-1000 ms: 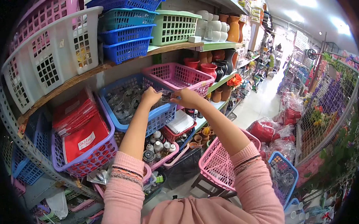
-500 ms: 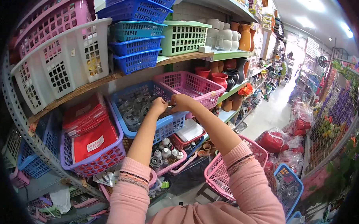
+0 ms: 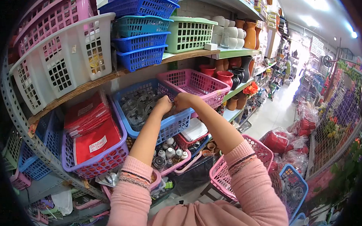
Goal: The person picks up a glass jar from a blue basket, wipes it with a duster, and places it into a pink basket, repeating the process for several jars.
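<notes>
Both arms reach into a blue basket (image 3: 125, 125) on the shelf, which holds several clear, round, glass-like pieces (image 3: 139, 104). Over the basket's right half, my left hand (image 3: 163, 105) is closed, its fingertips turned inward. Close beside it, my right hand (image 3: 185, 101) is closed too, with bent fingers near the basket's right wall. A small dark bit shows between the two hands, but what they grip is too hidden to name.
A pink basket (image 3: 216, 96) stands right behind the blue one. On the left, a purple basket (image 3: 85, 168) holds red packets (image 3: 96, 136). Overhead runs a wooden shelf edge (image 3: 108, 79) carrying stacked baskets. Below are small bottles (image 3: 170, 153) and another pink basket (image 3: 221, 179).
The view has shifted slightly, so the shelves sit a little differently in frame. My hands stay close together over the blue basket, and the right hand's fingers look more curled.
</notes>
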`<state>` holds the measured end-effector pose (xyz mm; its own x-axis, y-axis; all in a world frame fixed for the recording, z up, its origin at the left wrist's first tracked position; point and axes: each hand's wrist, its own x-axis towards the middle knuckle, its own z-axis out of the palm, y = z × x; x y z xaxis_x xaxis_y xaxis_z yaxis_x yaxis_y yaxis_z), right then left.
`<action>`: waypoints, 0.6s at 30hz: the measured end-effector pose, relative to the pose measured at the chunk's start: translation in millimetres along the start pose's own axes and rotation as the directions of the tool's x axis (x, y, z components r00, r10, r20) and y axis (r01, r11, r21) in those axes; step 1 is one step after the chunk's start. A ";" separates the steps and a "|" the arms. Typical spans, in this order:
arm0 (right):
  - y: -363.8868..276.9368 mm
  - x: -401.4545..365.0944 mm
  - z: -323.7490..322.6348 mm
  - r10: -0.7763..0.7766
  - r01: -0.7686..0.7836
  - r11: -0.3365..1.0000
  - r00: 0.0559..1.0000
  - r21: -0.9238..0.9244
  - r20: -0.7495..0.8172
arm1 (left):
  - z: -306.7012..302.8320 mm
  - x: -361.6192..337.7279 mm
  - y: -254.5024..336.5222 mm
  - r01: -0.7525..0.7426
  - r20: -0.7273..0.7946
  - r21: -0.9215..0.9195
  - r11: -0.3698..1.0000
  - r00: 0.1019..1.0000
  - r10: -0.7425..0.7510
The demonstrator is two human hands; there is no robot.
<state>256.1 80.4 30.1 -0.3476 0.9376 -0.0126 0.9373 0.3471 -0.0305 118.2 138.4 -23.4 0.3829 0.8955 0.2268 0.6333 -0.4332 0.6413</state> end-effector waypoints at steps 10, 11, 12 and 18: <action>11.3 -88.1 5.8 0.022 0.107 0.976 0.818 0.189 -0.575 | -0.9 -11.2 14.7 0.022 -0.312 0.159 0.987 0.950 0.029; 6.0 -111.3 -0.1 0.037 0.090 0.977 0.819 0.191 -0.572 | -4.7 -16.3 20.5 0.013 -0.363 0.153 0.988 0.931 0.044; -0.8 -136.9 -6.9 0.080 0.066 0.969 0.825 0.236 -0.560 | -7.7 -20.1 26.3 -0.076 -0.424 0.137 0.988 0.897 0.128; -6.0 -297.3 -2.4 0.292 -0.094 0.917 0.821 0.388 -0.490 | -7.6 -64.5 96.3 -0.570 -0.581 0.216 0.793 0.578 0.574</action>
<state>353.9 -200.4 36.4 -0.0002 0.8823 0.4706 0.8824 0.2215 -0.4151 149.4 39.7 29.3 0.1937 0.3279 0.9246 0.4289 -0.8760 0.2208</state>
